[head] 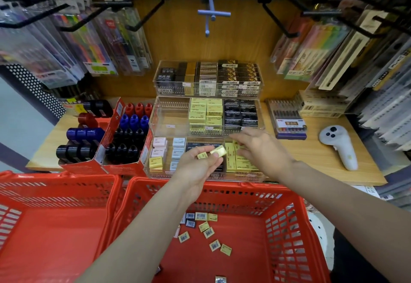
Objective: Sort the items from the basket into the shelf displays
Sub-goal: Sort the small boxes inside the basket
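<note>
Erasers in yellow wrappers (219,151) are held in the left hand (198,167), whose fingers are curled up around them, two small packs showing above the fingertips. That hand is raised over the far rim of the red basket (295,216), just in front of the clear acrylic display (155,149) on the wooden shelf (322,156). The right hand (262,149) is stretched forward over the front tier of the display, above the yellow stacks at its right end; the fingers are bent downward and loosely apart (whether anything is pinched beneath them cannot be told, since the fingertips are blurred). More loose erasers (209,231), mostly yellow with barcodes and a few dark ones, are scattered on the basket floor near its far wall, and one more lies by the near edge. A second red basket (55,211) is seen to the left, touching the first. The middle tier of the display is filled with yellow and black packs on its right, its left compartment bare; the top tier is packed with dark boxes. Left of the display, red cardboard trays (124,140) of red, blue and black items are set. A box of pens (288,119) and a white controller (340,147) are laid on the shelf to the right, well apart from the hands. Packaged pens (95,44) are hung from hooks above.
</note>
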The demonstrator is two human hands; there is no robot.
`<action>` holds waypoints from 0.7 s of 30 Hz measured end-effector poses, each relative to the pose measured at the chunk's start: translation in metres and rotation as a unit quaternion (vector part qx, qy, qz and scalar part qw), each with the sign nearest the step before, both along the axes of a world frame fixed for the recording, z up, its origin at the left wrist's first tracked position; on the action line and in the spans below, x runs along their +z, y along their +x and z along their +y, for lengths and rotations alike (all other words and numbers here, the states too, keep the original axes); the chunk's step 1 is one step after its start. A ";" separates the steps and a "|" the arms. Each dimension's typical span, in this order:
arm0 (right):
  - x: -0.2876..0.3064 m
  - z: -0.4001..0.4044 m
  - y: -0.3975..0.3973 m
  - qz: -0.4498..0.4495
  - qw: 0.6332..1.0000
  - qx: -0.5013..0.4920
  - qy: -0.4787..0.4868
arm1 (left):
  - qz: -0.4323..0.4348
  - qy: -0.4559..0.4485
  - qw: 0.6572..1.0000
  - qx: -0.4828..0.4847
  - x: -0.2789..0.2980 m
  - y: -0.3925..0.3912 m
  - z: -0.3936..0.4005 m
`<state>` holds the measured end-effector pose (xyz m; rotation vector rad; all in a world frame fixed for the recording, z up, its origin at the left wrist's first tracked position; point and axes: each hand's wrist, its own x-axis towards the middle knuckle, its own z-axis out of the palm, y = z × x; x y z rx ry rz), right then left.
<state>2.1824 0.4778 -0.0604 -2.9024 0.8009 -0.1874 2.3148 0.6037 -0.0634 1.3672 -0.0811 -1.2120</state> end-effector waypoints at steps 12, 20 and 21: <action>0.017 0.014 -0.005 -0.154 0.974 0.070 0.149 | -0.059 -0.039 0.997 -0.030 0.006 -0.004 0.001; 0.017 0.019 -0.029 -0.169 0.972 -0.099 0.133 | -0.038 -0.044 0.992 -0.111 0.004 -0.002 -0.005; 0.015 0.022 -0.032 -0.167 0.970 -0.113 0.137 | -0.078 -0.032 0.988 -0.127 0.002 -0.002 -0.006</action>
